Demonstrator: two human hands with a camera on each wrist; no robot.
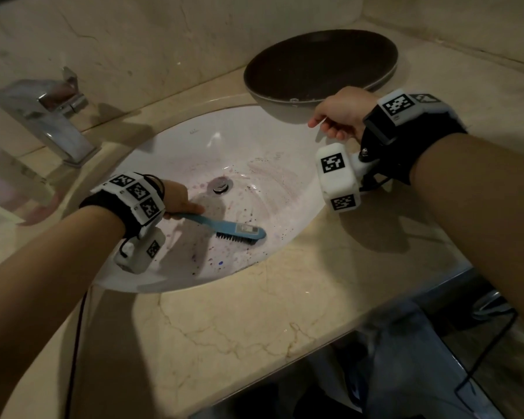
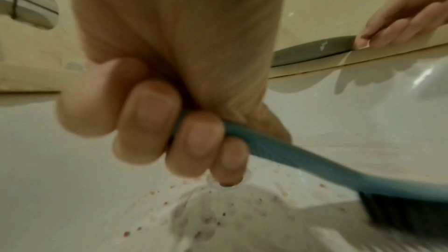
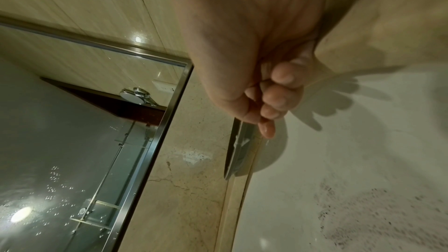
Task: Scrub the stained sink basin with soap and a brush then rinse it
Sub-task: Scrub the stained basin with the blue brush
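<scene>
Head view: left hand [image 1: 179, 197] grips brush [image 1: 239, 229] bristles-down on stained basin [image 1: 288, 204] to scrub; right hand [image 1: 341, 114] loosely curled, empty.

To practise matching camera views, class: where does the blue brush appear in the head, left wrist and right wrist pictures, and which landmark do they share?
Head: the blue brush sits lower centre in the white basin, handle in the left hand.
Left wrist: its handle runs from the centre fingers to the lower right edge.
Right wrist: not in it.
Shared landmark: the dark dish beside the basin, in all three.
</scene>
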